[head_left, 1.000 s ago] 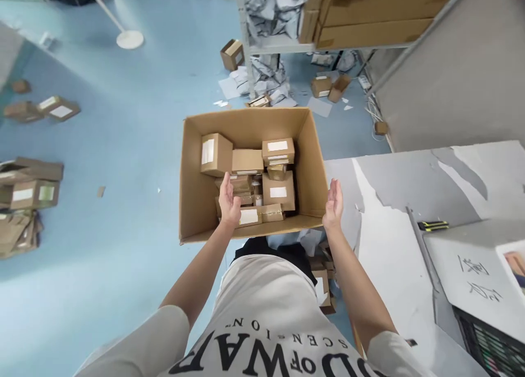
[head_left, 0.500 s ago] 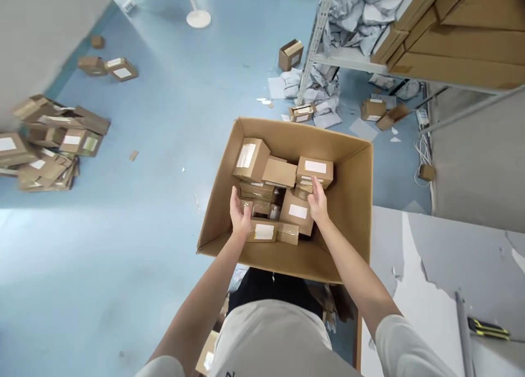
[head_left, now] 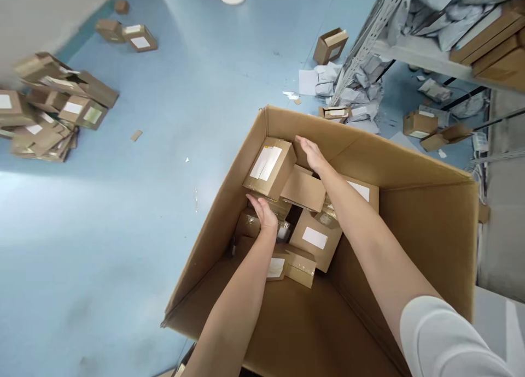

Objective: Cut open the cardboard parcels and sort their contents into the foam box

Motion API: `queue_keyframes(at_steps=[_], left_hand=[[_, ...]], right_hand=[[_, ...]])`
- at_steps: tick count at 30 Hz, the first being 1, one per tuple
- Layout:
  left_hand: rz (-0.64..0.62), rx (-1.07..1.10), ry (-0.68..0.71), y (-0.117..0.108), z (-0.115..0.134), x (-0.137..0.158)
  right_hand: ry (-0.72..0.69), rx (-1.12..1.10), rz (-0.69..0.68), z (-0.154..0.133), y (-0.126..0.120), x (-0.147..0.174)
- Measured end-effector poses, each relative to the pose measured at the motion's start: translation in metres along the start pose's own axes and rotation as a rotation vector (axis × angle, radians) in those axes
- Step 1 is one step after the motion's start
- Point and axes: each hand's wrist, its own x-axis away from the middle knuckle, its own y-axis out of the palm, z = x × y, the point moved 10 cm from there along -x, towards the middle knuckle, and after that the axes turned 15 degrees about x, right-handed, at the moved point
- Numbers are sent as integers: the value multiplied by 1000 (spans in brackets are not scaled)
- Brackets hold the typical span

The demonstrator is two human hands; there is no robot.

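Note:
Both of my hands reach down into a large open cardboard box (head_left: 426, 229) that holds several small cartons. My left hand (head_left: 264, 213), fingers extended, is at the near lower edge of a labelled carton (head_left: 268, 166) in the far left corner. Beyond that carton's upper right side is my right hand (head_left: 312, 153), fingers stretched out and close to the far wall. Between my forearms lie a plain carton (head_left: 303, 190) and a carton with a white label (head_left: 315, 237). My right forearm partly covers another labelled carton (head_left: 361, 194).
Flattened and small cartons (head_left: 61, 112) are heaped on the blue floor at the left. A metal shelf (head_left: 426, 52) with grey mailing bags (head_left: 447, 11) stands at the upper right. An open carton (head_left: 330, 45) and more bags lie beside its leg.
My view has leaned closer to the large box. My hands have moved from the middle and right-hand cartons to either side of the far left carton.

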Motion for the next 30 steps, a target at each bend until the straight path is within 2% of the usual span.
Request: queue_keyframes(at_steps=[3, 7, 13, 16, 20, 24, 27, 30], left_hand=[[20, 38, -8, 8, -13, -14], [2, 59, 58, 13, -18, -24], [-6, 87, 80, 19, -28, -25], [-23, 93, 164, 21, -23, -17], [-97, 97, 276, 23, -6, 2], [-188, 114, 381, 22, 26, 27], [-300, 152, 463, 23, 60, 50], [-412, 207, 480, 23, 93, 77]], right_hand=[[38, -14, -58, 22, 22, -25], [38, -53, -73, 37, 44, -38], [3, -49, -45, 39, 51, -42], [-69, -60, -14, 31, 47, -37], [-113, -115, 46, 16, 29, -12], [-70, -149, 140, 4, -5, 33], [10, -182, 243, -1, -41, 80], [131, -160, 351, -10, -77, 145]])
